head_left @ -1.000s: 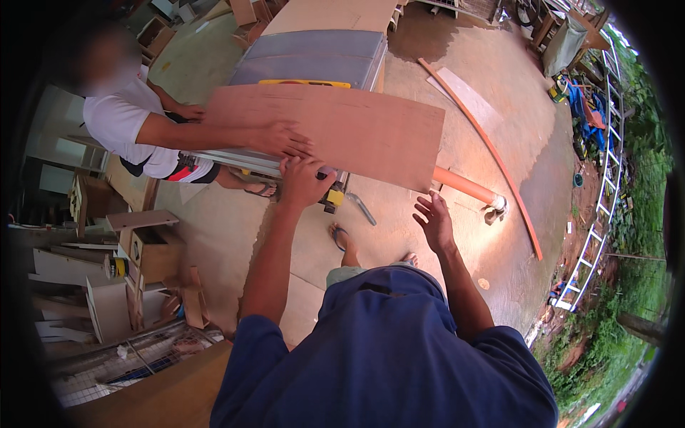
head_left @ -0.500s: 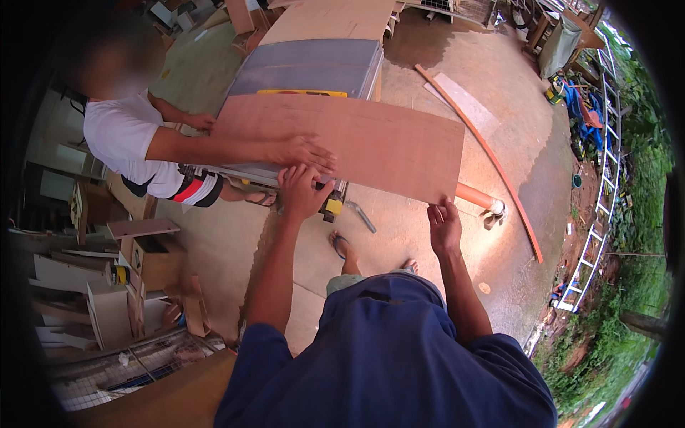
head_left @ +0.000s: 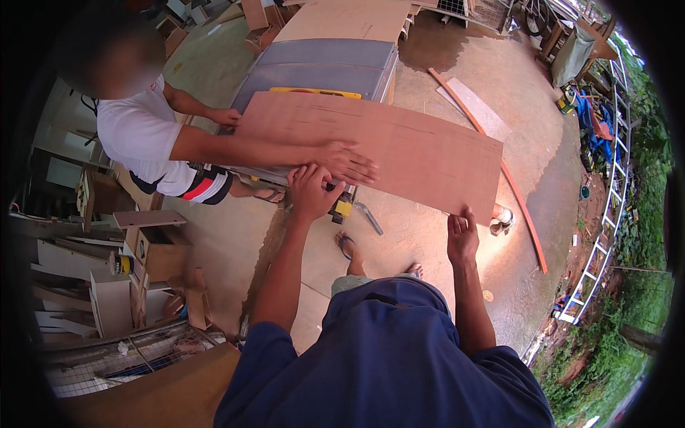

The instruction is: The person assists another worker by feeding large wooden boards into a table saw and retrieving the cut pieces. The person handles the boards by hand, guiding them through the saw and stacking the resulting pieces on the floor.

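A long reddish-brown plywood sheet (head_left: pixel 428 157) lies slanted across the grey table saw top (head_left: pixel 321 60), its right end overhanging the floor. My left hand (head_left: pixel 312 192) has its fingertips at the sheet's near edge, thumb apart, beside the black-and-yellow end of the saw's fence (head_left: pixel 341 207). At the near right corner, my right hand (head_left: pixel 464 239) grips the sheet's edge between fingers and thumb. A co-worker's hand (head_left: pixel 346 162) lies flat on the sheet just past my left fingers, and the co-worker's other hand (head_left: pixel 227 118) is at its left end.
A yellow strip (head_left: pixel 317 92) lies behind the sheet on the saw. On the floor to the right is a long orange-brown strip (head_left: pixel 524 203). Wooden offcuts and boxes (head_left: pixel 160 253) crowd the left. A ladder (head_left: pixel 596 246) lies along the right edge beside plants.
The plywood sheet has shifted right in the view, covering most of the orange pipe beyond its end. Both my hands and the co-worker appear farther right, as does the background.
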`<state>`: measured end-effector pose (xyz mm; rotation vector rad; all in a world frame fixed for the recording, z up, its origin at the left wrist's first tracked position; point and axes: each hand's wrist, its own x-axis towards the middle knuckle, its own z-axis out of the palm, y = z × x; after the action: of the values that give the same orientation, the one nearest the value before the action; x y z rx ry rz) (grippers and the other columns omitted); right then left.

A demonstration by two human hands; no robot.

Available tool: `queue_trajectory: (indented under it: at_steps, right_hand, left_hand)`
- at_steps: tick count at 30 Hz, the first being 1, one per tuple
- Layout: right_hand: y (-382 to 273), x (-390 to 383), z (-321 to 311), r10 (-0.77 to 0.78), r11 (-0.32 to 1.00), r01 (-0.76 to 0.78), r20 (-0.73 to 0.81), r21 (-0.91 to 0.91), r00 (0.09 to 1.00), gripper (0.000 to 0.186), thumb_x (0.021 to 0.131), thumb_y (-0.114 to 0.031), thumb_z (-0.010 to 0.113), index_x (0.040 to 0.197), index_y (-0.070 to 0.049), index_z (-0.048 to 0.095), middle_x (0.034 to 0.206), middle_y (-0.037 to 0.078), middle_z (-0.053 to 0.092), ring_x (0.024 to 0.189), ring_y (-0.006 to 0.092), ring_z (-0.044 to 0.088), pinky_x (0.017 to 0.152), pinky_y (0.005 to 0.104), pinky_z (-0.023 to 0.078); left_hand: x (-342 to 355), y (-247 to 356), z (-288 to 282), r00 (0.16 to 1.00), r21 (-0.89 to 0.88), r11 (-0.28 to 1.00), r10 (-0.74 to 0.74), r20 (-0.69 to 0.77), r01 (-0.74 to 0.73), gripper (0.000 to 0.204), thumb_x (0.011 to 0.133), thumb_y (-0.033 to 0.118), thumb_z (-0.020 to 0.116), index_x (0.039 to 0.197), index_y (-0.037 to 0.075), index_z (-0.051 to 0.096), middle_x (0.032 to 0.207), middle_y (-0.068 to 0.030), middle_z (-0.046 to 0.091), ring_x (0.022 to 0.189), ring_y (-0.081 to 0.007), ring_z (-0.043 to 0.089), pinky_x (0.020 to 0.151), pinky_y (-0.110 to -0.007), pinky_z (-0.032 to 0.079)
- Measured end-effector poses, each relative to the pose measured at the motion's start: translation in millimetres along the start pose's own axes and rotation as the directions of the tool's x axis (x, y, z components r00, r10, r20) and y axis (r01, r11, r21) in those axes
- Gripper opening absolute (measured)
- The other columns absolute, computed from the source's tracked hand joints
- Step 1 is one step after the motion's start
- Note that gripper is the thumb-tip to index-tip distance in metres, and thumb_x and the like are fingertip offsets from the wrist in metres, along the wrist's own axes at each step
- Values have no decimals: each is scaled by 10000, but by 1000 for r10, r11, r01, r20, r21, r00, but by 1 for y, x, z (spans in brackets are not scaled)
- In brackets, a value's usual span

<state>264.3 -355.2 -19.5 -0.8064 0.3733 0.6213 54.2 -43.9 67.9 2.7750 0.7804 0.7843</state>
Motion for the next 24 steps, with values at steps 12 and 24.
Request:
queue_trajectory:
  at_steps: [12,24]
  right_hand:
    - [9,-3,24,43,997,-43,0,63,999,286,973,-247,639,1189,-67,585,1156,46,569,1121,203,532,1084,365,421]
    - [5,-4,33,53,992,-52,-6,114,999,289,959,-221,651,1197,-67,592,1206,57,577,1123,206,535,1041,368,454]
  left_hand:
    - [2,3,0,1000,31,999,-11,21,11,277,745,359,771,715,164,577,795,2,577,873,-235,558,944,-434,331]
    - [3,2,0,994,29,999,-45,103,43,281,757,393,751,846,162,617,892,-9,601,977,-238,553,985,-450,316]
